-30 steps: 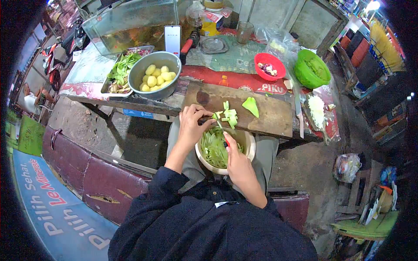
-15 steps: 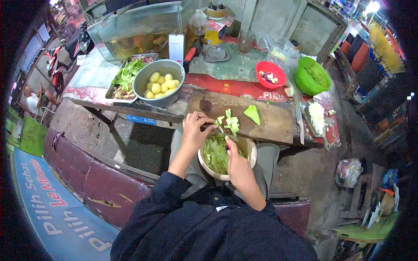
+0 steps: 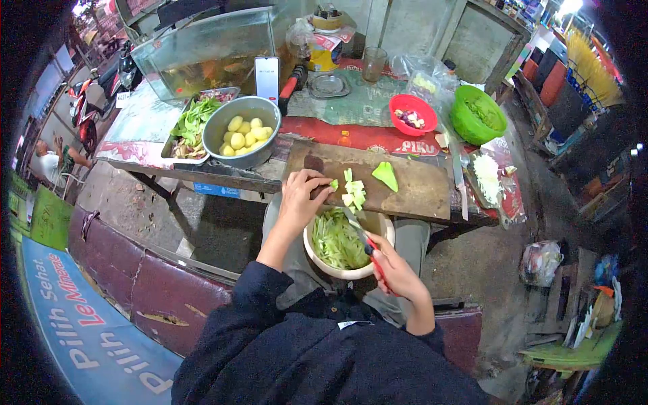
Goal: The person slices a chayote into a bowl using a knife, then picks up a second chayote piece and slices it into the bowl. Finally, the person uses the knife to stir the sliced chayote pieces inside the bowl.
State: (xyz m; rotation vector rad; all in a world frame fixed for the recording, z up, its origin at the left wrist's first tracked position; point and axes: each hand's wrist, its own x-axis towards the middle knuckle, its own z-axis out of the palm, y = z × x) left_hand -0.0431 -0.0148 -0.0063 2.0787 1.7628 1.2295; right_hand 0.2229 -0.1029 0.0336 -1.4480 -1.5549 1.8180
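My left hand [image 3: 302,197] is at the near left part of the wooden cutting board [image 3: 418,185], its fingers closed on a small green vegetable piece [image 3: 334,183]. My right hand [image 3: 397,270] grips the red handle of a knife [image 3: 359,231], whose blade points up and left over the bowl. Below the board's edge, the cream bowl [image 3: 351,274] holds pale green strips [image 3: 334,243]. Cut green pieces [image 3: 354,192] lie on the board beside my left hand. Farther right on it rests a larger bright green piece [image 3: 385,176].
A metal pot of peeled potatoes [image 3: 244,138], a vegetable tray [image 3: 192,131] and an upright phone [image 3: 267,77] are at the left. Right of centre are a red bowl [image 3: 413,115], a green basket [image 3: 478,115], another knife [image 3: 460,177] and chopped white vegetable [image 3: 487,177].
My right hand has moved down and right with the knife, away from the piece at my left fingers. The cut pieces on the board have shifted slightly.
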